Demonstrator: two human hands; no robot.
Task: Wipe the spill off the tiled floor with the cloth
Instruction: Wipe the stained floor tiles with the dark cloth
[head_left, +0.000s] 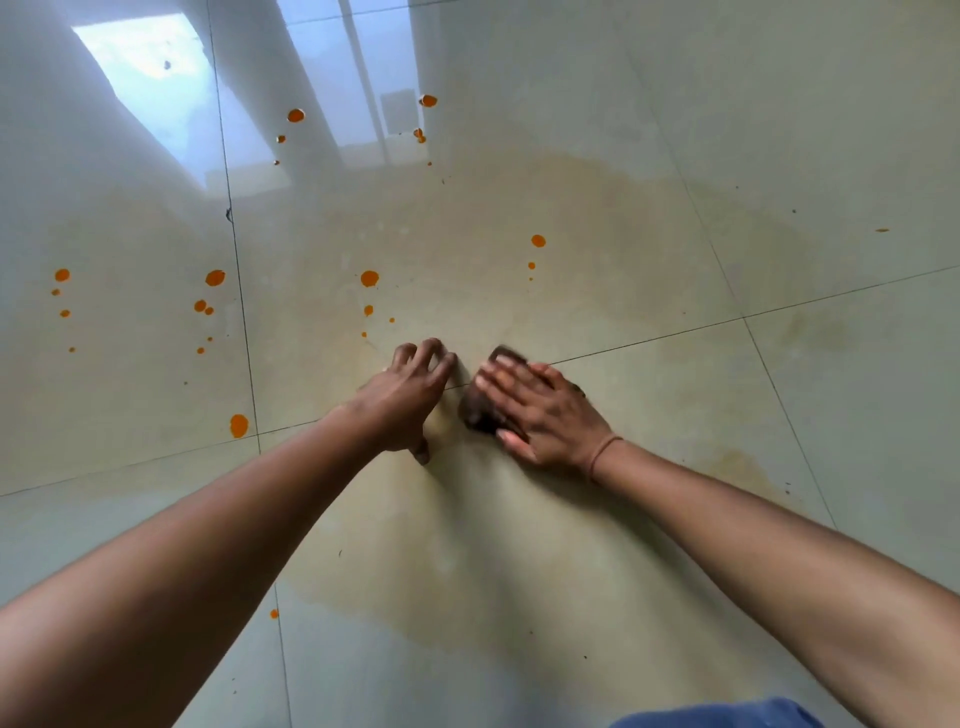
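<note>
Task partly done, by the look of the floor. Broad yellowish smear film (467, 249) across the central tiles of the tiled floor (779, 130), reading as wiped-over residue rather than clean tile. Dark brown cloth (480, 413) flat on the floor near the middle, on a grout line, pressed under the right hand (540, 410); palm down, fingers spread over the cloth, pressing rather than gripping; edges blurred, suggesting a stroke under way. Left hand (410, 395) just beside it, empty, fingers splayed and tips braced on the tile, not touching the cloth.

Still outstanding: orange drops (369, 278) unwiped just beyond the hands; further clusters at left (214, 277) and far left (62, 275); one larger drop (239, 425) near the left forearm; drops at right of centre (538, 240); more toward the top (295, 115); one small drop (274, 613) close to the person.

Assessment: central pool largely spread or lifted; scattered drops and the residual film remaining. Cloth likely loaded already; risk of further smearing.
</note>
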